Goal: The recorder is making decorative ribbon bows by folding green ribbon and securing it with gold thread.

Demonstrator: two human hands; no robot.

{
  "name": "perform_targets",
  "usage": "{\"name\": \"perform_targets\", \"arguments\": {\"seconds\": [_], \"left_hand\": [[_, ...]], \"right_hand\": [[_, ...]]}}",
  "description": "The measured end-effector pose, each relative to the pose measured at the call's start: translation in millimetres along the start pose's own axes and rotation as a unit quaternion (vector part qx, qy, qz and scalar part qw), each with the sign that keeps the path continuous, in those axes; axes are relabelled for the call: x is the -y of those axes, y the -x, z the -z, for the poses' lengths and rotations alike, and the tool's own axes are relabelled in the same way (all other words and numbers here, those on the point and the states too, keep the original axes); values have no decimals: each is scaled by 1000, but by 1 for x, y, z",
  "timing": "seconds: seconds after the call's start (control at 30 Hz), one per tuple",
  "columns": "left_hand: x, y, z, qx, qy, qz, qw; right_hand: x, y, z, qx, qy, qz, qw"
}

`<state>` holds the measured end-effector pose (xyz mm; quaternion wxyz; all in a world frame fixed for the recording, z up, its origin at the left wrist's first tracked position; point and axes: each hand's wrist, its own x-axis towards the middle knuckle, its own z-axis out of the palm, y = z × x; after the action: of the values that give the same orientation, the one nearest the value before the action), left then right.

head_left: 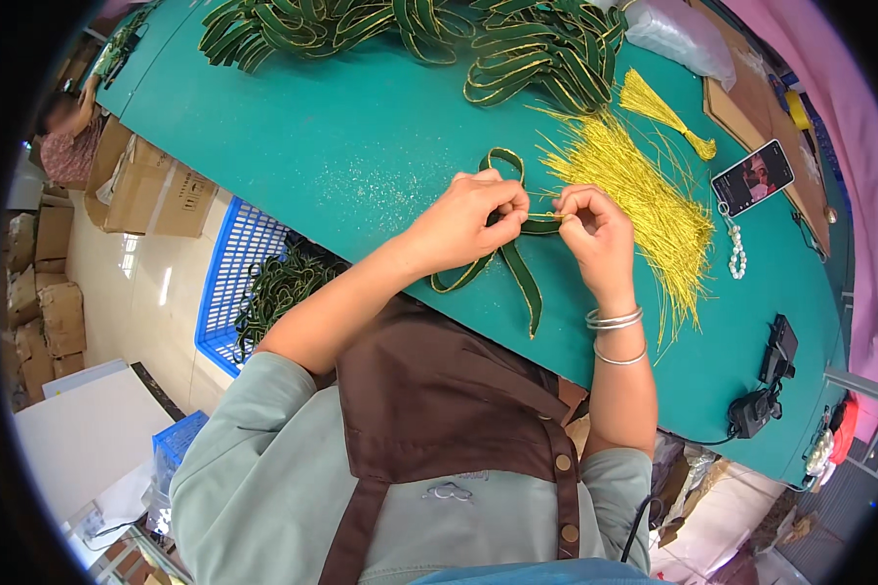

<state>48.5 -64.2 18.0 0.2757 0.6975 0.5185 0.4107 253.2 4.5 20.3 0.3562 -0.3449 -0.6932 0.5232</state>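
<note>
A green ribbon with gold edges (525, 283) is looped between my hands over the green table, one loop standing up and its tails hanging toward me. My left hand (473, 219) is closed in a pinch on the ribbon's middle. Close to its right, my right hand (600, 234) pinches a thin gold wire tie (546, 215) that runs across the ribbon; its fingertips partly hide the end. Many loose gold wire ties (644, 185) lie spread just beyond my right hand, with a bound bundle of them (658, 109) farther back.
Piles of looped green ribbon (546, 58) lie at the far edge, beside a clear plastic bag (678, 37). A phone (753, 178) with a beaded strap and a black device (778, 349) are on the right. At left stand a blue basket (226, 283) of ribbons, a cardboard box (156, 185) and another person (71, 146).
</note>
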Motion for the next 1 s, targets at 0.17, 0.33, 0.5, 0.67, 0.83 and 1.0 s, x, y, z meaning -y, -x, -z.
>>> {"name": "perform_targets", "arguments": {"seconds": [0.17,0.33,0.5,0.67,0.83,1.0], "left_hand": [[-2,2,0,-4,20,11,1000],[-3,2,-3,-34,-32,-57,997],[-2,4,-2,-46,-51,-59,996],[2,7,1,-35,-29,-30,999],[0,8,0,-38,-11,-22,999],[-2,7,-5,-60,-77,-55,994]], "right_hand": [[-7,-4,7,36,-87,-46,994],[-2,-4,10,38,-103,-50,993],[-4,-3,11,40,-110,-45,992],[-7,-3,8,38,-90,-47,994],[-3,-1,7,18,-81,-67,994],[-4,-1,6,13,-85,-70,994]]}}
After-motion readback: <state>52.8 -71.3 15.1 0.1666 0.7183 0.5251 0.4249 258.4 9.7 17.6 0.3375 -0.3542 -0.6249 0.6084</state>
